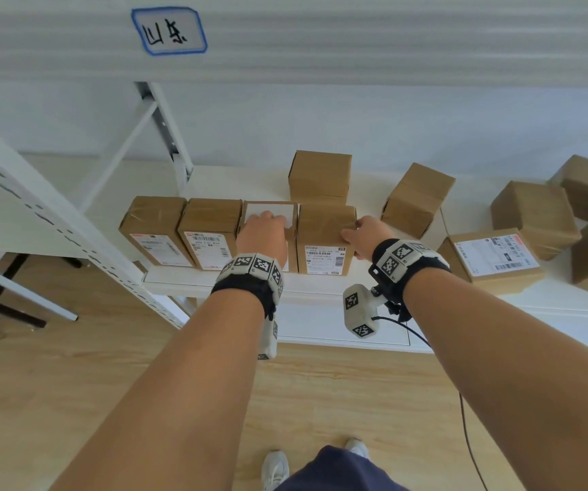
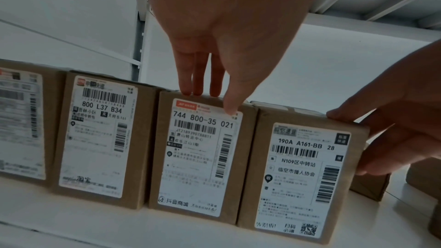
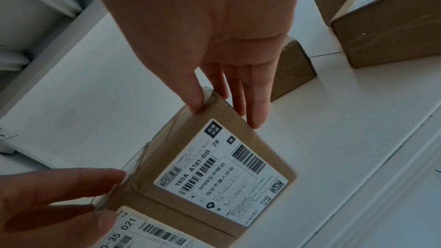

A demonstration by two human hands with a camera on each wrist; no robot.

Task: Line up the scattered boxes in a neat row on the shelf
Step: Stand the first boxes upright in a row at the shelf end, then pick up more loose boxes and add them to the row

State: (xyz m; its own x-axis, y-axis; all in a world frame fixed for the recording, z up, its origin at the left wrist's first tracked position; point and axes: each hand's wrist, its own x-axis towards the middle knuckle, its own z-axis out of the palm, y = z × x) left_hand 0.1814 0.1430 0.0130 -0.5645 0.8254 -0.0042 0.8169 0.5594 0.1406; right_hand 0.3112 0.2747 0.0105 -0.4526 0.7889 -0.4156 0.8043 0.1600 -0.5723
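Head: four boxes in a row at the shelf (image 1: 235, 278) front edge. My left hand (image 1: 262, 233) lies flat on the third box (image 1: 271, 210); my right hand (image 1: 365, 235) is against the fourth box (image 1: 324, 242), on its right side. Loose boxes (image 1: 416, 198) lie right of that.

Left wrist: fingers (image 2: 198, 74) straight, tips on the 744 800-35 021 box top edge.

Right wrist: thumb and straight fingers (image 3: 257, 101) pinch the 190A box corner.

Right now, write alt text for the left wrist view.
The left hand rests its fingertips on top of the box labelled 744 800-35 021, third in a row of four upright cardboard boxes on a white shelf. The right hand grips the neighbouring 190A A161-BB 28 box.
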